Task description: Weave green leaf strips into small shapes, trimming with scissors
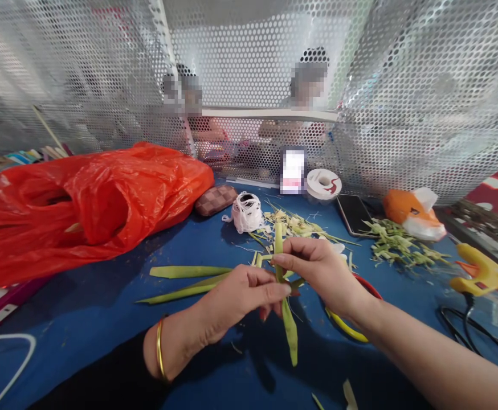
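Observation:
Between my hands is a green leaf strip (290,333), one end pointing up and the other hanging down toward me. My left hand (249,293), with a gold bangle at the wrist, pinches the strip around its middle. Higher up, the thumb and fingers of my right hand (317,265) close on the upper part. Shorter pieces stick out sideways at the pinch; how they join is hidden by my fingers. Long green leaves (191,272) lie on the blue table left of my hands. Behind my right wrist, a red and yellow curved handle (347,329) partly shows.
A red plastic bag (103,199) fills the left. Behind my hands are white string (248,213), leaf scraps (296,222), a spool (323,185) and a phone (354,215). To the right are an orange fox figure (411,213) and a yellow glue gun (484,273). Beyond the perforated screen, people sit.

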`<state>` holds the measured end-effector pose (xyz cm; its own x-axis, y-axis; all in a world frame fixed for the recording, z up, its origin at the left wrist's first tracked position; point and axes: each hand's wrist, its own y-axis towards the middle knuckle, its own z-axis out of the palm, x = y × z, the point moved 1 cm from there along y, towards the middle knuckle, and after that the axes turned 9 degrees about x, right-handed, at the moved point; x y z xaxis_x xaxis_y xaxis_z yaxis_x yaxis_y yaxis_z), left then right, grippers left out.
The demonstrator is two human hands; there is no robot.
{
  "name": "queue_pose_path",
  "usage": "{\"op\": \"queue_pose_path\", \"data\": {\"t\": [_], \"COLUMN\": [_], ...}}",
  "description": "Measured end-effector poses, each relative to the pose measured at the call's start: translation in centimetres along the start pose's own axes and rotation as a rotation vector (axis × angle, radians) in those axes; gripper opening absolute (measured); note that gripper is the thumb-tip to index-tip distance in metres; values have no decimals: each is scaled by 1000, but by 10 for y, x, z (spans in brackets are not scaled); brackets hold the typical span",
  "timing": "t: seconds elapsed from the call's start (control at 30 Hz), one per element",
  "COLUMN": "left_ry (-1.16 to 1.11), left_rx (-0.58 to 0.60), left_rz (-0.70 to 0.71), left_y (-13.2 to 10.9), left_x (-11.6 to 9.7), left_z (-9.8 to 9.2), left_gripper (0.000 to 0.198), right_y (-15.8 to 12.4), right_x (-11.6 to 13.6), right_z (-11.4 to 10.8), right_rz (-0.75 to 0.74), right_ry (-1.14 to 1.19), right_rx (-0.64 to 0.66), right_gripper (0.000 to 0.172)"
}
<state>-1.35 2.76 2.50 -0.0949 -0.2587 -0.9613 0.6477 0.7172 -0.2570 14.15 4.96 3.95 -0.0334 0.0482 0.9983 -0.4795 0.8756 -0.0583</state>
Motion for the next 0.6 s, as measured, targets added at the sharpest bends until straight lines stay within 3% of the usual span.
{"op": "queue_pose_path", "data": {"t": [0.13, 0.37, 0.6], "left_ry": [6, 44, 119], "left_rx": [-109, -34, 14], "left_rz": [-22, -25, -38], "left_y": [3, 4, 3], "left_x": [5, 9, 11], "left_z": [6, 12, 12], "left_gripper": [37, 34, 26], "right_y": [-1, -9, -12], "right_x": [-2, -7, -7], "right_z": [4, 13, 17], "right_rz": [-56, -251, -350], "right_ry": [-146, -536, -618], "right_rx": [-43, -111, -92], "right_gripper": [25, 26, 27]}}
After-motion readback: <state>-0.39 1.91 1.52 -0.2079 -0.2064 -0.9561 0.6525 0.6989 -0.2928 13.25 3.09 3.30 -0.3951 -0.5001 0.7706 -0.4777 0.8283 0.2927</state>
